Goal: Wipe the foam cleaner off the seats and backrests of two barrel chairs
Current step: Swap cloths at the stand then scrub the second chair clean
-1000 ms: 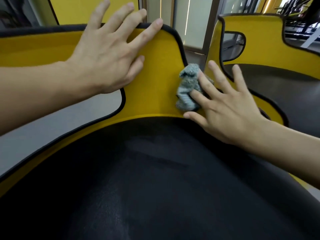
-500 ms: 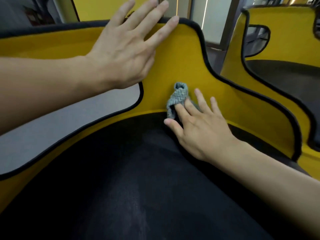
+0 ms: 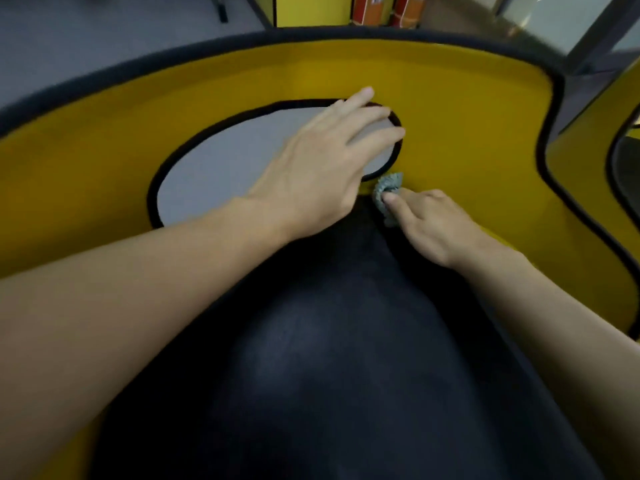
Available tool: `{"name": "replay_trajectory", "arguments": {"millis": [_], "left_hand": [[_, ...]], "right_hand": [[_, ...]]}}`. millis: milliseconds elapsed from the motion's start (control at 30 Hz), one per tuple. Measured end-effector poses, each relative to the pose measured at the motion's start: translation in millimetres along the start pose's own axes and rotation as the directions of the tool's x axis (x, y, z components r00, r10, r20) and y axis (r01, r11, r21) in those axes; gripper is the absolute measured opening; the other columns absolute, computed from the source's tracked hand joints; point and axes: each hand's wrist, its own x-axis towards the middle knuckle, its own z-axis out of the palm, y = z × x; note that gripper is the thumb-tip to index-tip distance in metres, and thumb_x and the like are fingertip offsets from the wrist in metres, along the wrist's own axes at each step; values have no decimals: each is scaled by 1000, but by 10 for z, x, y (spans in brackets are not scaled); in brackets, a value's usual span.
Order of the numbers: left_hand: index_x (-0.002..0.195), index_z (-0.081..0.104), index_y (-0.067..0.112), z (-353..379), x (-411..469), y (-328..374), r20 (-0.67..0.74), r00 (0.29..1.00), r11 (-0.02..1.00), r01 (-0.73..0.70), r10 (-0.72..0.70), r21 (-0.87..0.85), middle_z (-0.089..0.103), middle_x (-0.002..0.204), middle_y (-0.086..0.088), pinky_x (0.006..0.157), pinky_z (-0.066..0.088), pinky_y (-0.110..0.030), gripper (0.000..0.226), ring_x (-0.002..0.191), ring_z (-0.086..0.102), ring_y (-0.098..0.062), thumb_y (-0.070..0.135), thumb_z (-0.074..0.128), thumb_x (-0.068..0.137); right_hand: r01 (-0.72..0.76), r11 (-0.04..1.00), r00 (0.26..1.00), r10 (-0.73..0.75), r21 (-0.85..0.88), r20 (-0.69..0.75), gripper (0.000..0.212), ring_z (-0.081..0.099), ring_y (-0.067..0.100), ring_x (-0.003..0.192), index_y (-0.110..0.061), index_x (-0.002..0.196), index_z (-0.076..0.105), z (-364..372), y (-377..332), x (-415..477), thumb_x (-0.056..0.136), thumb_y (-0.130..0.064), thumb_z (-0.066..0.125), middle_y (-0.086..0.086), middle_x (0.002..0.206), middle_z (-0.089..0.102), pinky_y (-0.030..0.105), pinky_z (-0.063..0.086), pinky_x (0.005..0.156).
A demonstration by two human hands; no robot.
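Observation:
A barrel chair fills the view: a curved yellow backrest with black piping and a black seat. An oval cutout in the backrest shows grey floor behind. My left hand lies with straight fingers across the cutout's right rim. Just right of it, my right hand holds a small grey-blue cloth against the seam where the seat meets the backrest; its fingers are curled over the cloth, which is mostly hidden. No foam shows on the surfaces in view.
A second yellow chair edges in at the far right. Behind the backrest lie grey floor, a yellow panel and two orange-red cans or bottles. A glass partition with a dark frame stands at the upper right.
The view has swung left and down. My left hand dropped from the backrest's top edge to the cutout rim. My right hand slid the cloth left along the seat seam, fingers curling over it.

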Motion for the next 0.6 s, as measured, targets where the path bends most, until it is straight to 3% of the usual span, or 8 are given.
{"name": "replay_trajectory", "arguments": {"millis": [200,300,367,433,467,533,600], "left_hand": [[145,53,20,-59,-378,16,-85,961,963,267,-263,44,51,151,0,108,45,-47,45,153,28,-19,14,37,104],[143,55,21,-176,-606,200,-112,919,923,383,-378,34,54,148,5,108,44,-44,45,151,31,-16,19,33,104],[143,54,23,-292,-794,356,-94,888,892,453,-449,13,53,149,6,112,38,-38,44,150,31,-13,19,32,105],[144,54,23,-464,-992,505,-120,852,856,516,-509,36,52,150,7,114,31,-28,42,150,30,-10,17,35,107],[144,54,23,-558,-1089,595,-140,835,838,543,-533,53,51,150,9,113,28,-24,42,150,30,-8,16,35,108],[146,53,25,-722,-1278,795,-174,795,800,597,-581,58,48,147,16,113,24,-22,42,149,28,-4,17,35,109],[146,52,28,-818,-1511,991,-176,767,768,636,-617,74,43,143,20,115,23,-26,41,149,26,-1,20,34,109]], "right_hand": [[174,978,978,-186,-118,-97,51,48,34,118,-23,126,56,383,-87,-84,105,-51,19,7,126,54,50,38,102],[314,935,943,-327,-162,-61,61,50,37,115,-24,123,58,584,-485,-228,98,-53,10,9,131,55,52,39,101],[498,858,862,-506,-128,-30,57,55,40,112,-18,114,66,761,-873,-431,97,-43,18,15,122,63,54,42,96],[666,746,741,-663,-17,-107,39,62,38,102,-10,102,72,861,-1301,-719,95,-27,37,16,105,71,47,44,89],[719,695,693,-717,4,-70,36,61,36,105,-11,107,71,900,-1488,-857,97,-24,40,13,108,71,43,41,89],[758,648,651,-758,-73,46,40,47,31,128,-16,133,58,921,-1687,-1059,105,-28,32,8,136,59,40,34,100],[746,652,666,-734,-139,133,47,28,25,145,-22,149,41,950,-1656,-1020,109,-37,23,2,156,38,39,22,117]]}}
